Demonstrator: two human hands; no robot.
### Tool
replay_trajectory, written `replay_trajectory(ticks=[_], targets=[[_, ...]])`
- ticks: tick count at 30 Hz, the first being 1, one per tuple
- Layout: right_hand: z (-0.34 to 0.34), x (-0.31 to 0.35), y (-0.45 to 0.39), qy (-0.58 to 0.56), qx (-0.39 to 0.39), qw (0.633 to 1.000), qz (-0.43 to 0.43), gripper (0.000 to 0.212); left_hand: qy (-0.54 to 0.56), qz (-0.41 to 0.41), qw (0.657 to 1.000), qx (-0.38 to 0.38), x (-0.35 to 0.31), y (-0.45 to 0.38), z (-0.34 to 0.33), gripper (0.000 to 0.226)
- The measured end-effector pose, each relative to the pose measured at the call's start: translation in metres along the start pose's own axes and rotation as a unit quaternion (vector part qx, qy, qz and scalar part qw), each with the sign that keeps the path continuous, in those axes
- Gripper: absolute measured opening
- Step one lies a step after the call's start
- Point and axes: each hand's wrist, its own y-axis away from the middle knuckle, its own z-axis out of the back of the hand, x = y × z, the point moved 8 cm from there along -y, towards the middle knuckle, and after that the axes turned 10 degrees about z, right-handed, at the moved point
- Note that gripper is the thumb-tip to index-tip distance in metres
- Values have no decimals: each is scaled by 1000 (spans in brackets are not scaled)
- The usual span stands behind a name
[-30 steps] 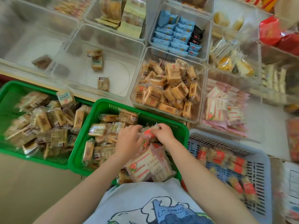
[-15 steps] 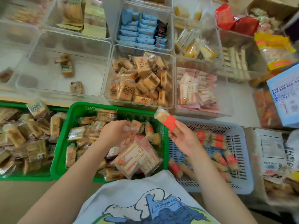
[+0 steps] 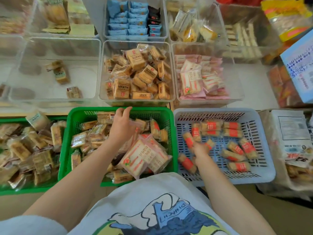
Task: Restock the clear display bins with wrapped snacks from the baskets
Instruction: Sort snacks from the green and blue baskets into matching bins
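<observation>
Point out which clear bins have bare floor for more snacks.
The wide clear bin left of the brown-snack bin is mostly bare: just three packs on its floor. The brown-snack bin and pink-pack bin are crowded.

Ahead of my left fingers [image 3: 126,110]: green basket [image 3: 118,110] rim, then the brown-snack bin [image 3: 135,72], heaped to its walls. Far left of them: near-empty clear bin [image 3: 50,72], open floor inside. Around my right fingers [image 3: 197,146]: blue basket [image 3: 220,112], bare slats between scattered red-banded packets [image 3: 211,126].
</observation>
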Motion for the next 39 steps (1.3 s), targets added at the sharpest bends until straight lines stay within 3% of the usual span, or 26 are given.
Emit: replay_trajectory(ticks=[2, 4, 7, 10, 14, 19, 22, 26, 29, 33, 36, 39], targets=[[5, 33, 19, 90, -48, 991, 85, 51, 33, 19, 999, 3, 6, 3, 1, 78], [-8, 63, 39, 116, -33, 977, 174, 39, 76, 51, 996, 1, 16, 8, 4, 78], [-56, 98, 69, 121, 93, 949, 274, 25, 154, 112, 982, -2, 32, 16, 12, 72], [-110, 117, 99, 134, 206, 920, 306, 23, 191, 150, 970, 37, 40, 27, 9, 58], [-151, 124, 119, 133, 249, 909, 308, 22, 151, 133, 979, 25, 47, 31, 20, 28], [-159, 133, 133, 93, 278, 910, 292, 17, 363, 200, 910, -7, 66, 32, 67, 25], [-164, 141, 152, 14, 357, 906, 226, 23, 489, 185, 851, 55, 53, 30, 83, 23], [-159, 152, 183, -60, 487, 855, 169, 37, 493, 126, 843, 177, 8, 26, 84, 31], [-140, 153, 169, -74, 454, 874, 157, 35, 459, 102, 864, 178, -20, 18, 78, 32], [-98, 145, 122, -185, 337, 918, 102, 23, 385, 71, 920, 18, -43, 2, 77, 9], [-63, 146, 91, -333, 272, 902, 31, 30, 213, -48, 975, -33, -75, -5, 61, 30], [-39, 173, 67, -376, 245, 893, 38, 35, 56, -147, 988, -1, -101, -10, 19, 60]])
